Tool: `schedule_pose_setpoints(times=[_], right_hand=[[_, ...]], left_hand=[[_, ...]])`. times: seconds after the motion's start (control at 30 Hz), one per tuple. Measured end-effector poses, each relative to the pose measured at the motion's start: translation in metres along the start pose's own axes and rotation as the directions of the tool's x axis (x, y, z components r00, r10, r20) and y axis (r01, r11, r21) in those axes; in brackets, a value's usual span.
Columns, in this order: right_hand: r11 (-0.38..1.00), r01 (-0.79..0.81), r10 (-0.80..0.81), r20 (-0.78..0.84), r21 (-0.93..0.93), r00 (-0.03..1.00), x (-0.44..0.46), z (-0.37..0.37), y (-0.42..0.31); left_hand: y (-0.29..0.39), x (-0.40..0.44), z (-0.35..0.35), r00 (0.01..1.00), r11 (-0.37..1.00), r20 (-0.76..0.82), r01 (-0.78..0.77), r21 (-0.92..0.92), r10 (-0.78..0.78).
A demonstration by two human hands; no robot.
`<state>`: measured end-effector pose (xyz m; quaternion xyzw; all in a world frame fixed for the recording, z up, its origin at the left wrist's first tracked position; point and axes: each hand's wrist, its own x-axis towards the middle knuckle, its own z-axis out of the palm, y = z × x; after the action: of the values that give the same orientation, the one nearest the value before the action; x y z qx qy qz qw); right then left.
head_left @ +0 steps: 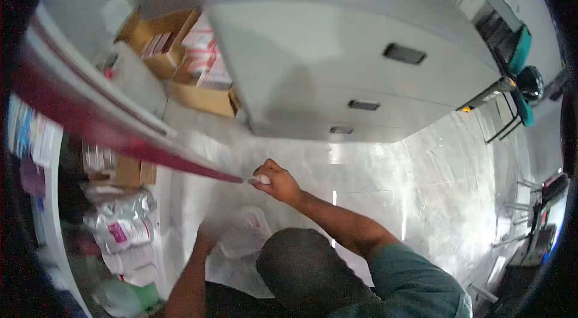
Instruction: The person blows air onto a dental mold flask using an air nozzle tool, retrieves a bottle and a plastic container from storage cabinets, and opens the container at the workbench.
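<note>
My right hand is closed beside the lower tip of a long maroon and white panel. A small pale bit shows at its fingertips, too small to make out. Lower down, my left hand is smeared by motion and its fingers cannot be read. Right beside it is a translucent plastic container with a pale label, also partly blurred. Whether the left hand touches the container cannot be told.
A grey drawer cabinet stands ahead. Open cardboard boxes with packets sit at its left. Shelves at left hold silvery bags and a green-and-white container. A dark rounded shape fills the lower middle. Chairs stand at right.
</note>
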<state>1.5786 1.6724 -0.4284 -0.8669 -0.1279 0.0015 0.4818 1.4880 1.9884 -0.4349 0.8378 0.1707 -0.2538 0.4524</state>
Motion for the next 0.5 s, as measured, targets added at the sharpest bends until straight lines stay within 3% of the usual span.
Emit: schedule_pose_setpoints(times=[0.03,0.1,0.17,0.23,0.27,0.3,0.37,0.4,0.5], right_hand=[[0.995,-0.026,0.038,-0.115,0.098,0.993,-0.008,-0.03,-0.023],[0.996,0.022,0.011,-0.357,0.088,0.934,-0.017,-0.111,-0.073],[0.978,0.136,-0.202,-0.536,-0.161,0.819,-0.023,-0.212,-0.129],[0.947,0.126,-0.303,-0.689,-0.296,0.658,-0.024,-0.302,-0.173],[0.951,0.038,-0.273,-0.773,-0.308,0.573,-0.021,-0.343,-0.195],[0.933,-0.019,-0.285,-0.767,-0.361,0.575,-0.014,-0.388,-0.227],[0.932,-0.216,-0.096,-0.774,-0.291,0.626,0.001,-0.458,-0.265],[0.899,-0.331,0.012,-0.738,-0.288,0.675,0.01,-0.493,-0.259],[0.839,-0.43,0.121,-0.656,-0.334,0.745,0.036,-0.559,-0.232]], left_hand=[[0.025,-0.014,0.0,1.0,0.995,0.022,-0.016,-0.1,0.019],[0.027,-0.037,-0.001,0.994,0.997,-0.104,-0.048,-0.053,0.042],[0.018,-0.047,-0.012,0.974,0.995,-0.214,-0.091,-0.041,0.081],[0.076,-0.093,-0.029,0.977,0.991,-0.214,-0.043,-0.126,0.015],[0.111,-0.117,-0.037,0.976,0.985,-0.216,-0.018,-0.169,-0.019],[0.137,-0.138,-0.047,0.98,0.979,-0.183,0.04,-0.198,-0.077],[0.174,-0.177,-0.054,0.975,0.94,-0.223,-0.096,-0.326,0.022],[0.199,-0.201,-0.058,0.976,0.936,-0.213,-0.112,-0.334,0.041],[0.288,-0.262,-0.059,0.986,0.935,-0.142,-0.135,-0.329,0.092]])
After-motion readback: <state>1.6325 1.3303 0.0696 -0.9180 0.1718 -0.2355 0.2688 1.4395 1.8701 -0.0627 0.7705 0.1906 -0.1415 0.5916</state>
